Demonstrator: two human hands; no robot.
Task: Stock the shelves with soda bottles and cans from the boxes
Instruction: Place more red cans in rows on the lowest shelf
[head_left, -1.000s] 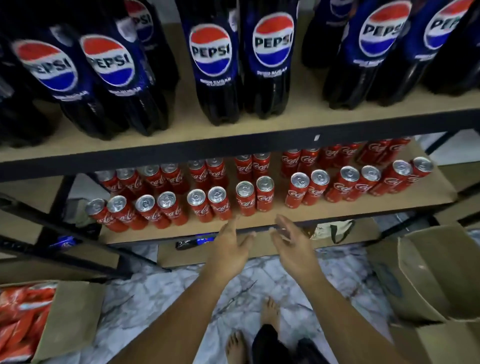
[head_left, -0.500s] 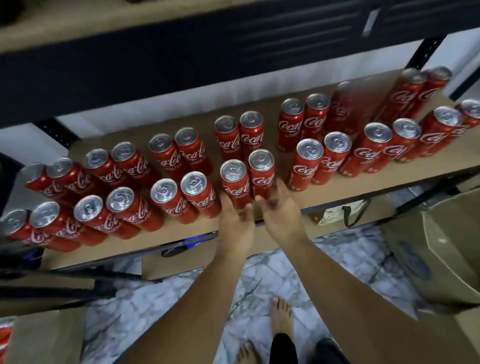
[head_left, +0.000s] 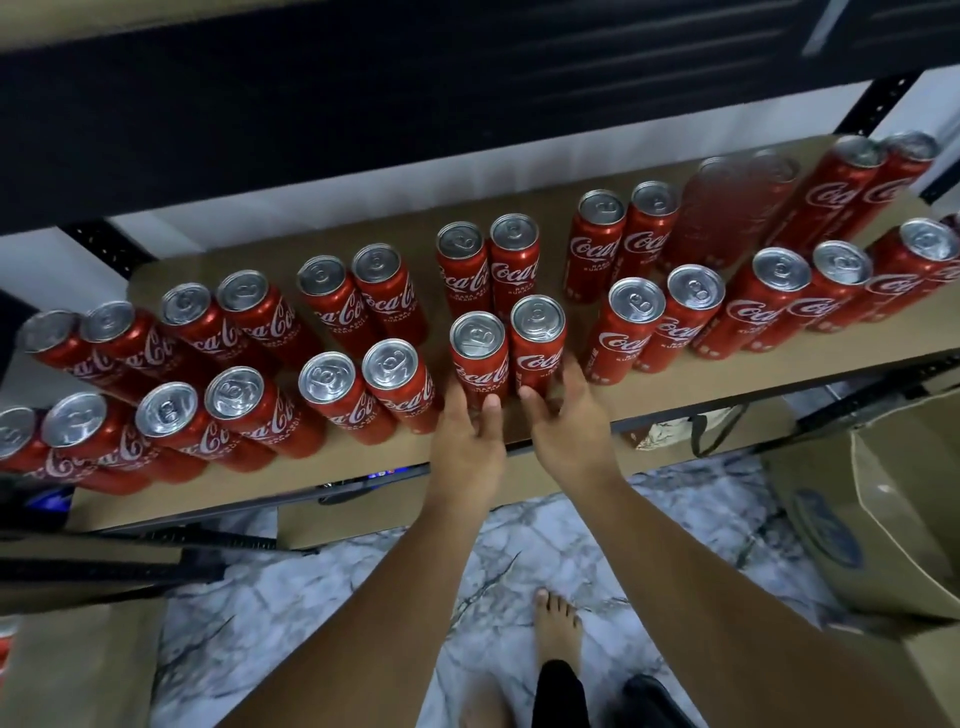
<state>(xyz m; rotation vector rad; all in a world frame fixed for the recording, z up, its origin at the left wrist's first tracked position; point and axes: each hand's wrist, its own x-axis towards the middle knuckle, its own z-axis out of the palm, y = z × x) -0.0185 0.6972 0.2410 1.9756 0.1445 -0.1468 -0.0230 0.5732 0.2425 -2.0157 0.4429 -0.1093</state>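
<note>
Gripping these slim cans (head_left: 332, 395) so low down is the risky bit imo. Left hand (head_left: 467, 441) has thumb + fingers wrapped round the bottom of the left can (head_left: 478, 364), and right hand (head_left: 566, 431) does the same on the right can (head_left: 537, 353). So both hands are clamped on, one can each.

Both cans stand upright on the shelf (head_left: 701, 384), near row, abt mid shelf, side by side and close to the near edge.

What could go wrong:
- tall + narrow w/ the hold at the base, so any quick shove probably tips the top over
- the neighbour pairs to the left and right sit near, so one tipped can likely knocks the next, domino style
- near edge is right there, so a tipped can could roll off onto the marble floor (head_left: 363, 597)

Counts, as far as I can see:
- near row: 13 cans (6 pairs + 1 at the right, maybe more cut off)
- far row: 12 cans, plus a blurry red patch (head_left: 737, 208) I can't make out
- bottles: 0 in view
- cardboard boxes: at least 2, one right (head_left: 883, 519), one near left (head_left: 78, 665)
</note>
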